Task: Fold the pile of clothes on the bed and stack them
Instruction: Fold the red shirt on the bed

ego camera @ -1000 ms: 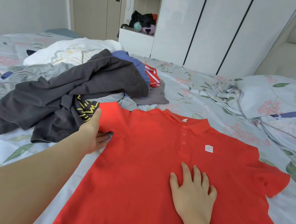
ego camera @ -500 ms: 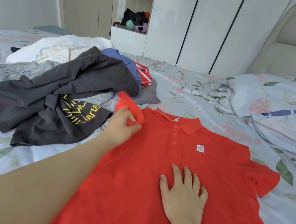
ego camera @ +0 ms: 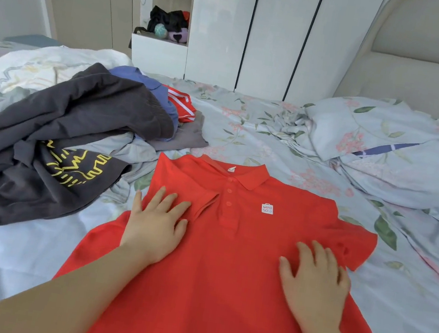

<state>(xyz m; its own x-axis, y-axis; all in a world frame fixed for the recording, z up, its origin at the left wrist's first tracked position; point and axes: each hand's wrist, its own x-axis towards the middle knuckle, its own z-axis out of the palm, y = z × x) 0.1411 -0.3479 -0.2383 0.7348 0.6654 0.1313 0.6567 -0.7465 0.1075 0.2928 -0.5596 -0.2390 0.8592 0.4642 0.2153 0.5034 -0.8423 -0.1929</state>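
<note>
A red polo shirt (ego camera: 228,268) lies face up on the floral bed sheet (ego camera: 245,139), collar pointing away from me. Its left sleeve is folded inward over the chest. My left hand (ego camera: 155,225) presses flat on that folded sleeve, fingers straight. My right hand (ego camera: 315,279) lies flat on the shirt's right side, below the spread right sleeve. To the left sits the pile of unfolded clothes (ego camera: 55,123): a dark grey shirt with a yellow print on top, blue, red-striped and grey pieces behind it.
A white duvet (ego camera: 38,65) lies behind the pile. Floral pillows (ego camera: 388,147) are heaped at the right by the padded headboard (ego camera: 433,82). White wardrobe doors (ego camera: 251,27) and an open shelf with small items stand past the bed's far edge.
My left hand lifted the left sleeve, folded it over the chest and now presses it flat. My right hand slid from the shirt's middle to its right side.
</note>
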